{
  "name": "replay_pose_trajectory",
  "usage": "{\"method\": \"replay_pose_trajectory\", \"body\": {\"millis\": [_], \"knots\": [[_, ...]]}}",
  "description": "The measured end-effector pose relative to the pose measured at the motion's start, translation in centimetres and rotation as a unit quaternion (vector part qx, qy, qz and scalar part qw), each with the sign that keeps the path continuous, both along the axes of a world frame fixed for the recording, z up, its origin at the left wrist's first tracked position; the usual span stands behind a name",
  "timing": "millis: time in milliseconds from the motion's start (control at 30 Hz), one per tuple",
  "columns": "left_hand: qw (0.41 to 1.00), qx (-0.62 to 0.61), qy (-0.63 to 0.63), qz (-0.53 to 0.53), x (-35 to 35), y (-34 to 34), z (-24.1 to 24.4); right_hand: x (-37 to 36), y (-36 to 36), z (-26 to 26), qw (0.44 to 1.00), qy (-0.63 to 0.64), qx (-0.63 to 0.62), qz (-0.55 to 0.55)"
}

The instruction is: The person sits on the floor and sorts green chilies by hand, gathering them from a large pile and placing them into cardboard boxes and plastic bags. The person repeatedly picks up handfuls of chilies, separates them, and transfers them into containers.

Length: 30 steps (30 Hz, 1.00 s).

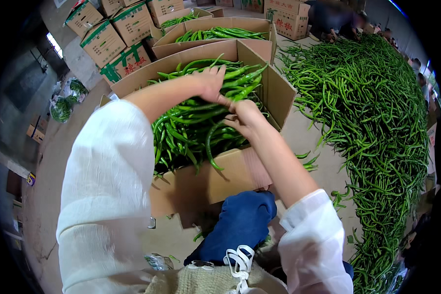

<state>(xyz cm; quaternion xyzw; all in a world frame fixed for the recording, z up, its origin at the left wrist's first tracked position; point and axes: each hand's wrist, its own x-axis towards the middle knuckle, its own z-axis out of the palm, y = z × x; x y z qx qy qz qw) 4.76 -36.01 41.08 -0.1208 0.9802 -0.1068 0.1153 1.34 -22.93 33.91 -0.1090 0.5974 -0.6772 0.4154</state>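
An open cardboard box (191,189) full of long green chili peppers (180,136) stands before me. My left hand (211,84) lies on top of the peppers, palm down with its fingers apart. Close beside it, my right hand (247,115) is over the box's right part, its fingers partly curled. The two hands meet or overlap at the left thumb. A long curved pepper (209,141) runs from near my right fingertips down over the box's near flap. Whether the right fingers grip it is hard to tell, as the area is slightly blurred.
A large heap of green peppers (371,121) spreads over the floor at right. Behind my box stand open boxes of peppers (220,33), with stacked printed cartons (103,42) at back left. Plastic bags of greens (62,108) lie left. People (334,20) crouch at the heap's far end.
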Motion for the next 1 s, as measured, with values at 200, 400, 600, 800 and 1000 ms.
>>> {"method": "replay_pose_trajectory", "body": {"millis": [200, 400, 600, 800, 1000], "knots": [[0.99, -0.114, 0.08, -0.023, 3.6, 0.8, -2.4, -2.7, 1.4, 2.3, 0.612, 0.777, 0.033, -0.145], [0.978, -0.132, 0.146, -0.063, 6.6, 1.7, -5.7, -5.0, -5.6, -3.7, 0.68, 0.709, 0.16, -0.096], [0.969, -0.125, 0.179, -0.113, 3.1, -2.9, -5.3, -9.5, -8.4, -4.7, 0.738, 0.651, 0.176, -0.021], [0.969, -0.147, 0.165, -0.11, 4.3, -2.7, -6.5, -5.7, 0.8, 1.1, 0.69, 0.706, -0.091, -0.127], [0.988, -0.105, 0.086, -0.081, 4.5, -1.5, -3.1, 9.0, 5.7, -3.3, 0.648, 0.752, 0.029, 0.117]]}}
